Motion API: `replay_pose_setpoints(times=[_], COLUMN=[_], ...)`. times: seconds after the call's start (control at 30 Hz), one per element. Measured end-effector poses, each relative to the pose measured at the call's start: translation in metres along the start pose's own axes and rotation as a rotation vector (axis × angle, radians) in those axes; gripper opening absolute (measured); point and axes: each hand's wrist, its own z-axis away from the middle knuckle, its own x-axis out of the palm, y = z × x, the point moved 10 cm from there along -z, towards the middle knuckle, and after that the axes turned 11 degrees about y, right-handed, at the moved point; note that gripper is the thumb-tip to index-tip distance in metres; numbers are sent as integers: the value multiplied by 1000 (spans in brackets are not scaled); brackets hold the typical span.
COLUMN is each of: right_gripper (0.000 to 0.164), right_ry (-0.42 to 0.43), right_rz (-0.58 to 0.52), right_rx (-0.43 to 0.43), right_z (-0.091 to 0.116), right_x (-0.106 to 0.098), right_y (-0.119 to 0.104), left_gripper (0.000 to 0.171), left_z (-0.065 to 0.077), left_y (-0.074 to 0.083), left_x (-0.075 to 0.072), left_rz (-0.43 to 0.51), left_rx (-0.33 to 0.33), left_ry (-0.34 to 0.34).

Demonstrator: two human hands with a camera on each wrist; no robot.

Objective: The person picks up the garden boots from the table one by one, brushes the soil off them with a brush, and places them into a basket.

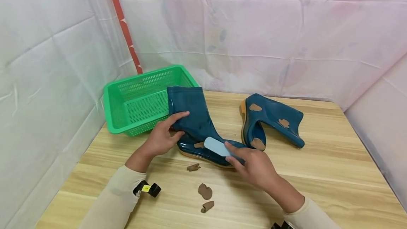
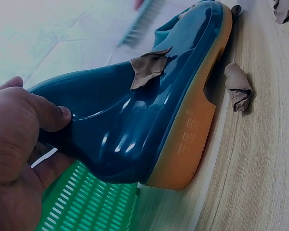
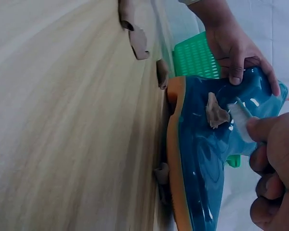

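A glossy dark-blue rubber boot [image 1: 198,126] with an orange sole stands upright on the wood-grain counter [image 1: 318,172], toe to the right. Behind its heel, the left hand [image 1: 162,137] has its fingers bent partway round the shaft, presumably to steady the boot while the other hand works. Over the boot's instep, the right hand [image 1: 257,167] has its fingers curled closely round the handle of a pale-blue brush [image 1: 216,146], index finger extended along it, likely for control. Whether the bristles touch the rubber, I cannot tell.

Just past the brush's tip, a brown, clay-like patch [image 1: 199,145] clings to the boot's side, which probably explains where the brush is held. Loose curled brown pieces [image 1: 205,191] lie in front of the boot, perhaps come off it. Left of and behind the boot sits a green perforated plastic basket [image 1: 109,116], out of the brush's way. Right of the boot, a matching dark-blue boot [image 1: 270,110] lies on its side, with three brown blotches [image 1: 284,123] facing up, apparently set aside.
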Motion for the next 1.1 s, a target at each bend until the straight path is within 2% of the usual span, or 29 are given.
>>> replay_pose_setpoints(times=[0.1, 0.27, 0.33, 0.4, 0.53, 0.6, 0.7, 0.83, 0.97, 1.03, 1.1], right_gripper=[47, 45, 45, 45, 46, 47, 47, 45, 43, 43, 44], right_ry=[-26, -235, -279, -257, -66, -18, -41, -138, -239, -241, -183], right_rz=[18, -7, -30, -38, 5, 37, 58, 55, 11, -10, -18], right_rx=[11, 70, 75, 64, 28, 31, 50, 73, 47, 33, 23], right_z=[1, 15, 18, 16, 2, -1, 1, 11, 14, 13, 8], right_x=[6, 27, 30, 26, 4, 0, 6, 17, 24, 23, 15], right_y=[2, 6, 5, 4, 1, 3, 6, 8, 3, 0, -1], left_gripper=[74, 74, 74, 74, 73, 73, 73, 73, 73, 73, 73], left_z=[0, -1, -1, -1, -1, 0, 1, 1, 0, 0, 0], left_y=[0, 2, 0, -1, -1, -1, 0, 1, -1, -2, -2], left_x=[0, 2, 2, 1, 0, 1, 3, 4, 2, 1, 1], left_rz=[-6, -6, -7, -6, -4, -5, -1, 3, -3, -3, 1], left_rx=[8, 11, -3, -15, -21, -14, -8, -11, -18, -19, -16], left_ry=[6, -2, -2, 2, 3, 3, -3, -9, 7, 12, 9])
